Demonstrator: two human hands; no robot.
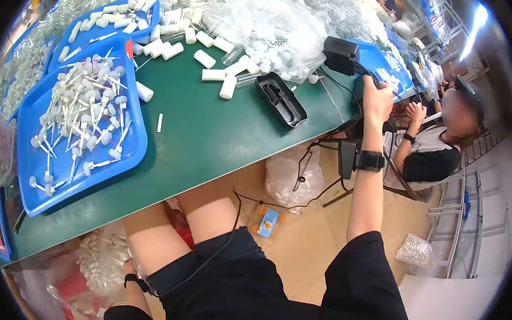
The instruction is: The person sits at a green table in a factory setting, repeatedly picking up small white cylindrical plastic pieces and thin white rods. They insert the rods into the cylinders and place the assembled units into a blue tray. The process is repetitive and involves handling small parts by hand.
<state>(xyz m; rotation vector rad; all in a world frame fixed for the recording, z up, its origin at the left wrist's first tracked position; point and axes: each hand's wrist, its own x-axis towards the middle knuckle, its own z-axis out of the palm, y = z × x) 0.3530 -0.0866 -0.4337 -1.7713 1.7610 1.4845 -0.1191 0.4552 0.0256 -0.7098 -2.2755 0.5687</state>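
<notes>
My right hand (pixel 377 101) reaches out over the right end of the green table, fingers bent and closed beside black cables (pixel 360 68) and a black box-shaped device (pixel 341 55). What lies inside its grip is hidden. Down beside my left thigh is my left hand (pixel 129 266), next to a clear bag of small white cylinders (pixel 100 254); its fingers are mostly hidden. A black open-topped holder (pixel 281 100) lies on the table. To the left, a blue tray (pixel 27 168) holds a heap of white sticks with round translucent caps.
White cylinders (pixel 205 59) and a clear bag of caps (pixel 271 27) lie on the green table (pixel 207 133). More blue trays line the back left. A dark cable (pixel 236 220) crosses my lap. At right sits another person (pixel 437 149); plastic bags (pixel 295 178) stand underneath.
</notes>
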